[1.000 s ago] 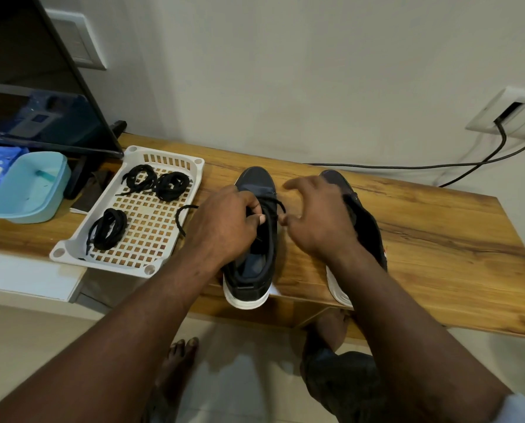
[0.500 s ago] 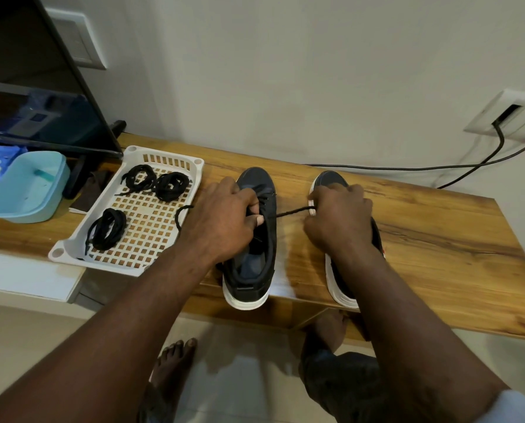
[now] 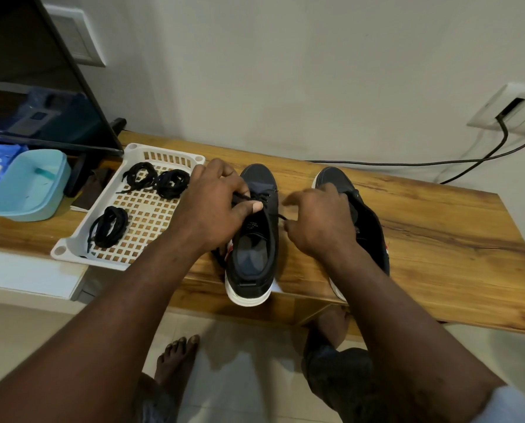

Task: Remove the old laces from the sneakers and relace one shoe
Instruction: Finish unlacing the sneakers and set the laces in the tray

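Left hand [image 3: 212, 209] curled, thumb and forefinger pinching the black lace [image 3: 241, 197] over the shoe [image 3: 253, 254], which stands between both hands. Right hand [image 3: 319, 222], fingers bent, pinches the lace's far end, above the second shoe [image 3: 371, 236]. Tray [image 3: 60, 250] of lace bundles [image 3: 108, 227] just left of left hand.

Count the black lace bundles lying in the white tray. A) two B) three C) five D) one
B: the white tray holds a far left bundle, a far right bundle and a near bundle, each a separate coil of black lace.
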Motion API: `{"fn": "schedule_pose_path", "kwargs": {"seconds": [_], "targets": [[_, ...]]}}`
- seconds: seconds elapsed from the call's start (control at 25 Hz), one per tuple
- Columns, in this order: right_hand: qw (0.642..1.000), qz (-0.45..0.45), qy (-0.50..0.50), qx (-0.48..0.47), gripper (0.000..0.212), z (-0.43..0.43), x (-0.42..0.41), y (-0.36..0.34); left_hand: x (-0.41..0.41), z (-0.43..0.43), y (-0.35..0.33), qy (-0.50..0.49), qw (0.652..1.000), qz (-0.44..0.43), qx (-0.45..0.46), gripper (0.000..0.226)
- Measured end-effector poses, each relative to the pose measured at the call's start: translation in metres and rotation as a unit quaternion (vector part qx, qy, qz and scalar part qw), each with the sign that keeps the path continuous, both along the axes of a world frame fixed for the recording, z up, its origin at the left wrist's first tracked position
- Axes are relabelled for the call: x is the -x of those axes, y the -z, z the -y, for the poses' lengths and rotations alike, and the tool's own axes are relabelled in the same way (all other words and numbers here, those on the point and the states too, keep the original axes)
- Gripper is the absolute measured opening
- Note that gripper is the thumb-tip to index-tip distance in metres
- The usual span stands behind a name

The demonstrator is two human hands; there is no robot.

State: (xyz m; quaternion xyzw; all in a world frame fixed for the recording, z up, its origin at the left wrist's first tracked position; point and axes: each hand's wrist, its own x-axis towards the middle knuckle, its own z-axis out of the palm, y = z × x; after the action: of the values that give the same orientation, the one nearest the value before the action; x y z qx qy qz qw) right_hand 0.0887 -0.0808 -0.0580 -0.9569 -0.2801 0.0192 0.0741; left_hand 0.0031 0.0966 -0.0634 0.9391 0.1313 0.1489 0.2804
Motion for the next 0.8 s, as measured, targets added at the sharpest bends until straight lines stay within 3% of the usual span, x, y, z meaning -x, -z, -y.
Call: {"fn": "schedule_pose_path", "kwargs": {"seconds": [0.12, 0.32, 0.4, 0.52, 0.72, 0.8], "targets": [[0.996, 0.052, -0.054, -0.048, 0.014, -0.008, 0.002, -0.001, -0.002, 0.0, -0.003, -0.009, 0.999, 0.038, 0.035, 0.016], [0.997, -0.003, 0.036, 0.064, 0.02, -0.001, -0.002, 0.01, -0.001, 0.0, -0.004, -0.015, 0.996, 0.042, 0.077, 0.013], [1.0, 0.013, -0.015, 0.02, 0.028, -0.005, 0.0, 0.007, -0.002, 0.0, -0.002, -0.009, 0.995, 0.039, 0.086, 0.013], [0.994, 0.062, -0.063, -0.057, 0.016, -0.01, 0.004, 0.001, -0.004, 0.003, 0.001, 0.004, 0.995, 0.045, 0.085, 0.013], [0.996, -0.022, 0.048, 0.075, 0.014, 0.003, -0.002, 0.009, -0.003, 0.0, 0.008, -0.002, 0.994, -0.029, 0.108, 0.018], [0.997, -0.032, 0.031, 0.058, 0.024, 0.004, -0.002, 0.006, 0.0, -0.004, 0.007, -0.006, 0.988, -0.057, 0.142, 0.019]]}}
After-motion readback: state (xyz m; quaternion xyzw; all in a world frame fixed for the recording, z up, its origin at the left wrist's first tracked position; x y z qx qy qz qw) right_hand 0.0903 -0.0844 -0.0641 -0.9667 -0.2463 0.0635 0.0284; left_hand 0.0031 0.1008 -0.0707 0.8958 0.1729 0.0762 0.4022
